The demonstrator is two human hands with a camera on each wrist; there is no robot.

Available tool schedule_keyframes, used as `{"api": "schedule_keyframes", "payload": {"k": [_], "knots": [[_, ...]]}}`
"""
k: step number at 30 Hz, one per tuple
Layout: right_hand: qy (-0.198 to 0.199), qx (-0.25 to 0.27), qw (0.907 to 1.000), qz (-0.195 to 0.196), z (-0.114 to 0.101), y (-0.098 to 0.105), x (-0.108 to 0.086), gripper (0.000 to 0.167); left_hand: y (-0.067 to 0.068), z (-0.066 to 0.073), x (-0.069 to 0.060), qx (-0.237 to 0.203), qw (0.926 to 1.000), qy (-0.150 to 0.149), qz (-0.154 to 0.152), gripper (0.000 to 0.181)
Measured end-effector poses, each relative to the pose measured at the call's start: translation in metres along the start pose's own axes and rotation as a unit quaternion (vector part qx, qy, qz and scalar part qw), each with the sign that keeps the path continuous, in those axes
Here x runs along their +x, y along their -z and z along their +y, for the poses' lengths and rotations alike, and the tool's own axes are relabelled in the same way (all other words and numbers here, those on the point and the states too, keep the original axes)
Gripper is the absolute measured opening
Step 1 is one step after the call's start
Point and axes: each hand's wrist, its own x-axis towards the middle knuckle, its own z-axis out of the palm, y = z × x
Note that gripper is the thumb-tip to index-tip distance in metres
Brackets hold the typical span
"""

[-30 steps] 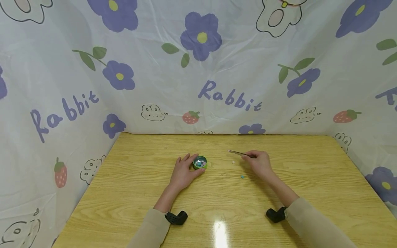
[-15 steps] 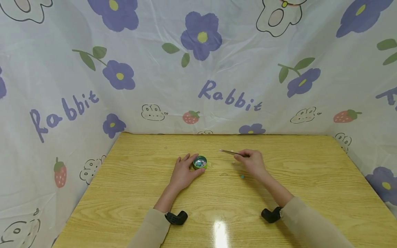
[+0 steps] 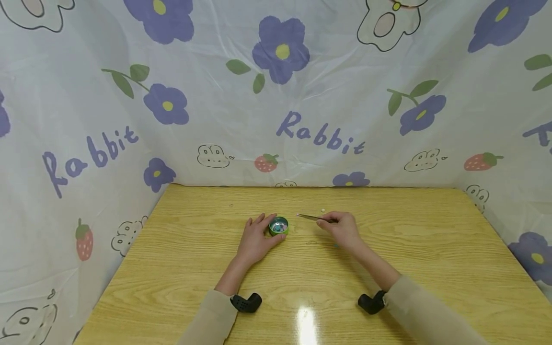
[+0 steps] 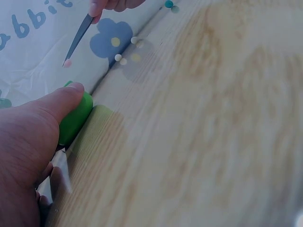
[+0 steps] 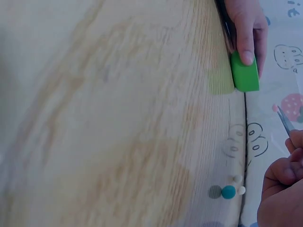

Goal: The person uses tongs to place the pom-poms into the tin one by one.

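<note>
Green and glossy, a small round tin (image 3: pixel 279 234) stands upright on the wooden table (image 3: pixel 172 287), its mouth facing up. The person's left hand (image 3: pixel 257 241) lies to the left of the tin and grips it, thumb on the near side and fingers curled around the far side. Inside the tin I can make out something blue-green and some paler bits, too small to tell apart. To the right of the tin, the right hand (image 3: pixel 343 229) pinches a pair of slim metal tweezers (image 3: pixel 309 217), which point back toward the tin. A little pink bead (image 4: pixel 68 62) sits at the tips, off the tabletop, just beside the tin and apart from it. Farther right of the tin, a white bead (image 3: pixel 323 210) rests on the wood, set back a little; a second white bead (image 4: pixel 134 40) shows near it from the left wrist. A blue bead (image 5: pixel 228 192) also lies to the right of the tin, closer to the person. Beige sleeves (image 3: pixel 211 311) and black wrist cameras (image 3: pixel 247 303) come in on the near side of the tin, and a white cloth (image 3: pixel 336 96) printed with purple flowers hangs well behind it.
</note>
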Motion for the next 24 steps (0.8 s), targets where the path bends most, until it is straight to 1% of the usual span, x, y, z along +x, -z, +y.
{"api": "schedule_keyframes", "payload": {"k": [6,11,17,24], "knots": [[0.000,0.012,0.9999,-0.004,-0.006,-0.009,-0.003,0.009,0.000,-0.001,0.000,0.000,1.0000,0.001,-0.001,0.069],[0.012,0.013,0.9997,-0.017,-0.008,-0.018,-0.004,0.009,-0.001,-0.001,0.001,0.003,1.0000,0.002,0.000,0.069],[0.026,0.015,0.9993,-0.020,-0.009,-0.025,-0.004,0.008,-0.001,-0.002,0.001,0.007,0.9999,0.008,-0.004,0.069],[0.024,0.015,0.9992,-0.030,-0.008,-0.031,-0.005,0.007,-0.001,-0.001,0.001,0.007,0.9999,0.008,0.000,0.069]]}}
